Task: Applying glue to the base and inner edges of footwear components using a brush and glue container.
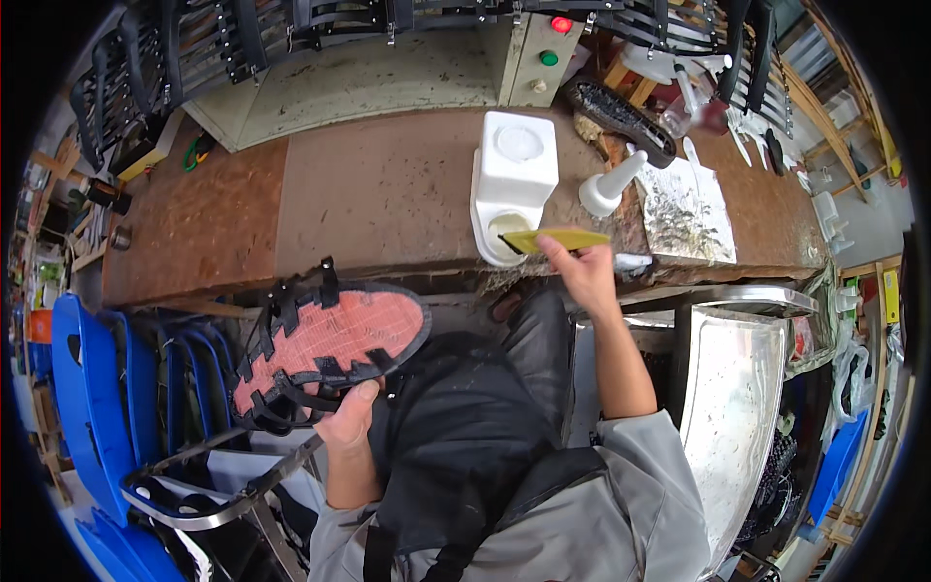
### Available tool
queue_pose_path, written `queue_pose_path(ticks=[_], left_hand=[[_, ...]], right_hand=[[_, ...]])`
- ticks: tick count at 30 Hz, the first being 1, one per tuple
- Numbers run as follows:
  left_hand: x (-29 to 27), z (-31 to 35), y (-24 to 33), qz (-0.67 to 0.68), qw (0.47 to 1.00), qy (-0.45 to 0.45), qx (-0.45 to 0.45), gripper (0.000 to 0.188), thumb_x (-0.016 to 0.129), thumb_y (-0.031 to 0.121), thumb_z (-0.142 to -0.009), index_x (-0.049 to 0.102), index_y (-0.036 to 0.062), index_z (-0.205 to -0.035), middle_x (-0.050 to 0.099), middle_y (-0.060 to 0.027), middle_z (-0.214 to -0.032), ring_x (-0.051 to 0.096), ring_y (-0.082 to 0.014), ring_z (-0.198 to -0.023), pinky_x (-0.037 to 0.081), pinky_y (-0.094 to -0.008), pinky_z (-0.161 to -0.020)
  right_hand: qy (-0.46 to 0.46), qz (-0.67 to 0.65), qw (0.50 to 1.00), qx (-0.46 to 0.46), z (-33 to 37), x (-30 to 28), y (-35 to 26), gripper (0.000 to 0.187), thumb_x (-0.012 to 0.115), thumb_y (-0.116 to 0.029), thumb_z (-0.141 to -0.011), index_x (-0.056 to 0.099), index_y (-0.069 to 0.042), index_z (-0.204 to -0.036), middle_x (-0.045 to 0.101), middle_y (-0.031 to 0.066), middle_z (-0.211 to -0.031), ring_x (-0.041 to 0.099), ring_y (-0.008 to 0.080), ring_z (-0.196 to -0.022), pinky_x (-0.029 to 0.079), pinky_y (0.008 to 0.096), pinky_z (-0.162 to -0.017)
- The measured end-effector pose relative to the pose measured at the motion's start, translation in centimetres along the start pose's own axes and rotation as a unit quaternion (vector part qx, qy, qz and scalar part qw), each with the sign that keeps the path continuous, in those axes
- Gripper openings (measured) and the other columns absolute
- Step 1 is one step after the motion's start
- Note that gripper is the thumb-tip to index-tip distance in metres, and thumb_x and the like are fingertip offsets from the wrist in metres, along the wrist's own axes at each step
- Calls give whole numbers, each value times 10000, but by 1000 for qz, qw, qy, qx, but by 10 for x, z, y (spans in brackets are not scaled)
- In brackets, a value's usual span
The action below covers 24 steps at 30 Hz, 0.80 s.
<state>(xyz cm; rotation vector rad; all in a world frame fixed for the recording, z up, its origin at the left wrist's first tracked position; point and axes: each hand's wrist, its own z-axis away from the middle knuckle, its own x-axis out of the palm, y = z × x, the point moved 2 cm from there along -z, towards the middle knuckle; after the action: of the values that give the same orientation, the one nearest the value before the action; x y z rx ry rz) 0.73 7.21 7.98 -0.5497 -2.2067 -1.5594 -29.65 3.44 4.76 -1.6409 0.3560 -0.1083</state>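
Standing below the left end of a long brown workbench (388,204), blue plastic chairs (87,388) flank a person at work; green-handled scissors (199,150) lie toward the bench's rear left corner. Just off the front edge, left of centre, is an open sandal (354,335) with black straps around a pink, sole-shaped face ruled with fine lines and bordered in black; its small dark marks are too small to read. The left hand (346,415) grips it by its lower edge. Near the middle of the front edge, a boxy white plastic dispenser (521,155) carries a round cup (509,233) at its front. The right hand (582,267) pinches a flat yellow-handled tool (567,239), its dark tip over the cup; contact cannot be told. Farther right, a white cone-topped bottle (611,186) stands beside a dark-speckled white sheet (689,209).
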Motion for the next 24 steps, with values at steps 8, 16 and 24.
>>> queue_pose_path(ticks=[8, 16, 24], left_hand=[[-2, 4, -21, -71, 992, 106, -5, 530, 620, -104, -698, 458, 27, -1186, 545, -64, -1020, 553, -167, -883, 480, -297, -749], [-17, 7, -23, -164, 985, 53, -21, 680, 619, -148, -683, 416, 77, -1292, 521, -42, -1140, 532, -143, -982, 462, -296, -828], [-20, 32, -11, -193, 978, 62, -43, 648, 618, -140, -693, 427, 67, -1276, 528, -48, -1138, 536, -147, -984, 461, -296, -829]], right_hand=[[-36, 128, 988, -76, -17, 12, 25, 173, 628, -153, -847, 656, 13, -889, 613, 29, -761, 529, 71, -661, 422, 233, -587], [0, -228, 971, 74, -6, 7, -25, 124, 625, -102, -819, 606, 14, -780, 601, 61, -628, 457, 77, -415, 339, 200, -392], [-235, -169, 933, -212, 29, 67, -124, 130, 679, -39, -774, 639, 52, -857, 653, 146, -801, 613, 167, -644, 488, 256, -545]])
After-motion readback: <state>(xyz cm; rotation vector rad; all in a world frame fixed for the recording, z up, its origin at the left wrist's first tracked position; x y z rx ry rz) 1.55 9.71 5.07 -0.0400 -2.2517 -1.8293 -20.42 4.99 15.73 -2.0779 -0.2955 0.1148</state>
